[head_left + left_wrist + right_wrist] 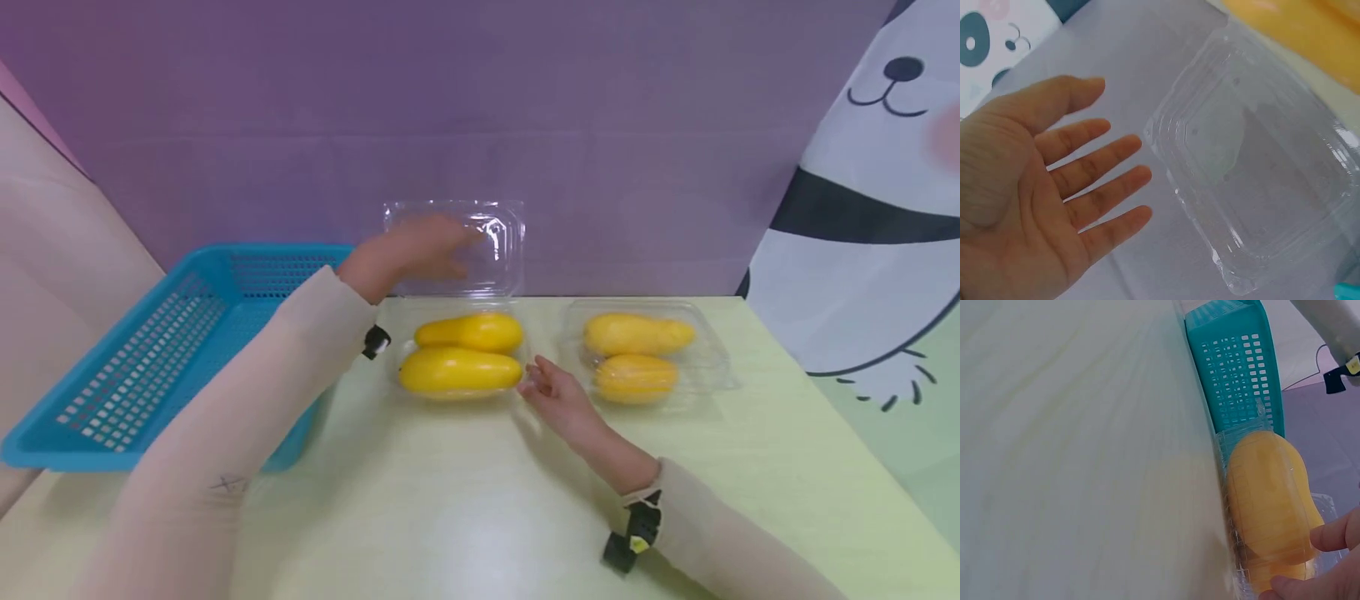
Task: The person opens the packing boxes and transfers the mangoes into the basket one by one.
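Two glossy yellow oblong fruits (461,370) lie side by side in an open clear plastic clamshell container (401,318) on the table. Its transparent lid (1254,181) stands raised at the back, against the purple backdrop. My left hand (431,246) is in front of the lid in the head view; the left wrist view shows its fingers spread and the palm bare, apart from the lid. At the container's right edge, my right hand (558,404) pinches the rim with thumb and fingers, close to the fruit ends. The right wrist view shows only part of that hand (1329,565).
A blue perforated plastic basket (288,250) stands on the left, partly behind my left sleeve. To the right sits another clear container (708,354) with two yellow fruits (637,377) inside. A purple backdrop (465,100) rises at the table's back edge.
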`<state>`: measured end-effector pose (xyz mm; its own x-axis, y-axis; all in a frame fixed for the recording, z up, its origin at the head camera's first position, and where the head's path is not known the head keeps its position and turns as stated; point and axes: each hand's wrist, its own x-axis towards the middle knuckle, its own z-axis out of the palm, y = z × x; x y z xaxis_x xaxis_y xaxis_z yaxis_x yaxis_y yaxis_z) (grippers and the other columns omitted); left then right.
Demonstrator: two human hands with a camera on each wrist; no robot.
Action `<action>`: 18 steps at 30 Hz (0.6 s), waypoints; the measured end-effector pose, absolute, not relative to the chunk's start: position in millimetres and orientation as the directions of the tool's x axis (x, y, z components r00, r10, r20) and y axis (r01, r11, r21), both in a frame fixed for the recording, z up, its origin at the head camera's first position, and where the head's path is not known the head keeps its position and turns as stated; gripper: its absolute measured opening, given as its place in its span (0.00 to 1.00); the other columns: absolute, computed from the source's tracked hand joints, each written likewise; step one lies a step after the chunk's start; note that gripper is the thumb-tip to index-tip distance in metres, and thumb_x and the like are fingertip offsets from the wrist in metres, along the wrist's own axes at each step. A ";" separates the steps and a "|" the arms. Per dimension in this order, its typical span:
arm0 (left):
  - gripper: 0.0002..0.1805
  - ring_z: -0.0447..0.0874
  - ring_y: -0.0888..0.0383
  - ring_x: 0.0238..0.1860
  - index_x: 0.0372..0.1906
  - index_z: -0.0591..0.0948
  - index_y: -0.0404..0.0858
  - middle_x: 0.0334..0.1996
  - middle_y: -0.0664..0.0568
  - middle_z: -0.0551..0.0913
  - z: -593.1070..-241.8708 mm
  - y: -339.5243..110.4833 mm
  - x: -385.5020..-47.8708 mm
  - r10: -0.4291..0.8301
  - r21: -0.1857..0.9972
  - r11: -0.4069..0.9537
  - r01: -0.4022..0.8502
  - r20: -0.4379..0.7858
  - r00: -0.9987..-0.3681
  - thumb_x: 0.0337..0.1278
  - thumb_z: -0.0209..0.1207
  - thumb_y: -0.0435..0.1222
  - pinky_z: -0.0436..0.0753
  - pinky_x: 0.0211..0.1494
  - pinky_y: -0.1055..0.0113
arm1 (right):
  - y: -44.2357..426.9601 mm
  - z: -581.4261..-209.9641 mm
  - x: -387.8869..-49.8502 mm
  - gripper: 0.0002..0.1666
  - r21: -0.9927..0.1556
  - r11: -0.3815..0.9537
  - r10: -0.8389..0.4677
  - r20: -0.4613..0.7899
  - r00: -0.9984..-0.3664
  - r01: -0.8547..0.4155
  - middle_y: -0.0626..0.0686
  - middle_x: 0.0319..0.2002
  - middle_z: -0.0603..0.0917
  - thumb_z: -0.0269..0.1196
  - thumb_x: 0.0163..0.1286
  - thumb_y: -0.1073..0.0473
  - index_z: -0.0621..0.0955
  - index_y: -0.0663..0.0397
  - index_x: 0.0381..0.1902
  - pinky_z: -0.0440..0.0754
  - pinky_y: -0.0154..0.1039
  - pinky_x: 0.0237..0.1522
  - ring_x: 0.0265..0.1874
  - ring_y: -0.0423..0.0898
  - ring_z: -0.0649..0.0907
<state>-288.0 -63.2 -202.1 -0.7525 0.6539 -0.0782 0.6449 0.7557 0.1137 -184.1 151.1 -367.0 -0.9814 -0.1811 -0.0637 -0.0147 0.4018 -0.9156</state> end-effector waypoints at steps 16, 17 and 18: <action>0.32 0.68 0.49 0.63 0.66 0.68 0.41 0.63 0.48 0.72 -228.0 -61.1 -255.2 0.743 0.232 0.669 0.706 -0.214 -0.634 0.55 0.64 0.37 0.67 0.67 0.54 | 156.3 -366.1 -184.4 0.39 -0.910 0.415 -0.163 -0.096 -0.982 0.020 0.67 0.67 0.62 0.55 0.71 0.59 0.52 0.70 0.70 0.68 0.51 0.62 0.65 0.61 0.67; 0.32 0.69 0.49 0.62 0.66 0.68 0.41 0.62 0.48 0.72 -230.5 -61.5 -254.3 0.742 0.232 0.671 0.704 -0.226 -0.631 0.55 0.64 0.37 0.68 0.66 0.53 | 156.2 -366.3 -184.4 0.39 -0.909 0.416 -0.164 -0.095 -0.982 0.019 0.67 0.67 0.62 0.55 0.71 0.59 0.52 0.70 0.70 0.68 0.51 0.63 0.65 0.61 0.67; 0.32 0.69 0.49 0.62 0.66 0.68 0.40 0.62 0.48 0.73 -233.3 -61.8 -253.6 0.740 0.232 0.672 0.703 -0.240 -0.629 0.55 0.64 0.36 0.68 0.66 0.53 | 156.0 -366.5 -184.3 0.39 -0.909 0.416 -0.164 -0.096 -0.982 0.019 0.67 0.67 0.62 0.55 0.71 0.59 0.52 0.70 0.70 0.68 0.51 0.62 0.64 0.61 0.67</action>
